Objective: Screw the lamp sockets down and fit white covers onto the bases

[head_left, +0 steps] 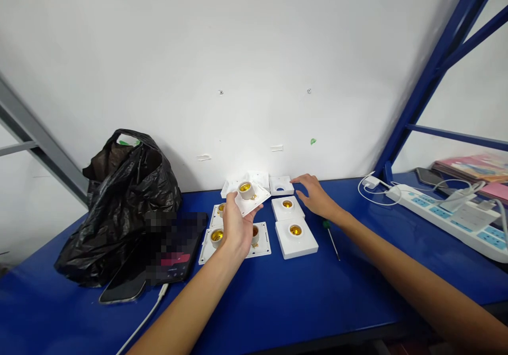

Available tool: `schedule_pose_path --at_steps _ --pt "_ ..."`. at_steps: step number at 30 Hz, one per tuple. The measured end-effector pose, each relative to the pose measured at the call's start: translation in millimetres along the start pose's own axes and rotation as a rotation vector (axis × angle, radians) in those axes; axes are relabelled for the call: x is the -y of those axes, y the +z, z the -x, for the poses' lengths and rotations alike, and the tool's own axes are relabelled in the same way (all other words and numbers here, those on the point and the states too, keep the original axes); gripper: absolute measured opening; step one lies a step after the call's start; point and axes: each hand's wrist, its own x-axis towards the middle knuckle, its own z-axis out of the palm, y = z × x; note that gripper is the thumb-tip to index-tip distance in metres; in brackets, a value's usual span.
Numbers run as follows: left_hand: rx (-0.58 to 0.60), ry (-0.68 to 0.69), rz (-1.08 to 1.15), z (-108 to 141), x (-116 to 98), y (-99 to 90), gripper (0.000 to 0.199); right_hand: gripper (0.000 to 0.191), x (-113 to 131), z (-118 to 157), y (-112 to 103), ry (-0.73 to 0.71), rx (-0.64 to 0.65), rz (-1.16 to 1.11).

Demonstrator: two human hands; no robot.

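My left hand [237, 227] holds a white square plate with a round socket [254, 198], lifted and tilted above the table. Its socket has a gold-coloured inside. My right hand [311, 192] has its fingers apart beside a white cover with a round hole [281, 185]; whether a fingertip touches it I cannot tell. Nearer me sit two white boxes with gold sockets, one behind [294, 211], one in front [304, 245]. More socket plates [206, 249] lie under and around my left hand, partly hidden by it. White covers [232, 187] rest against the wall.
A green-handled screwdriver [333, 242] lies right of the boxes. On the left are a black plastic bag [130, 201], a tablet [194, 228] and a phone [125, 285] with a white cable. A power strip [444, 215], cables and pink papers [476, 165] are at right.
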Motion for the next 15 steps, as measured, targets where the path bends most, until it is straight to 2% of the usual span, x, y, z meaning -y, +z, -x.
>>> schedule_pose_path --at_steps 3,7,9,12,15 --pt "0.058 -0.028 -0.017 2.9 4.3 -0.6 0.023 0.034 -7.3 -17.0 3.3 0.016 0.102 0.040" --pt "0.245 -0.073 -0.074 10.6 15.1 -4.5 0.027 0.014 -9.3 -32.6 5.6 0.047 0.174 0.025" --pt "0.280 -0.091 -0.087 16.0 20.7 -6.0 0.027 0.005 -6.9 -35.8 3.8 0.054 0.164 -0.015" --pt "0.299 -0.118 -0.066 24.0 26.7 -6.1 0.029 0.003 -0.7 -33.3 -4.0 0.069 0.101 -0.125" --pt "0.315 -0.168 -0.033 29.9 29.7 -4.8 0.039 0.018 6.8 -21.1 -17.7 0.113 0.013 -0.299"
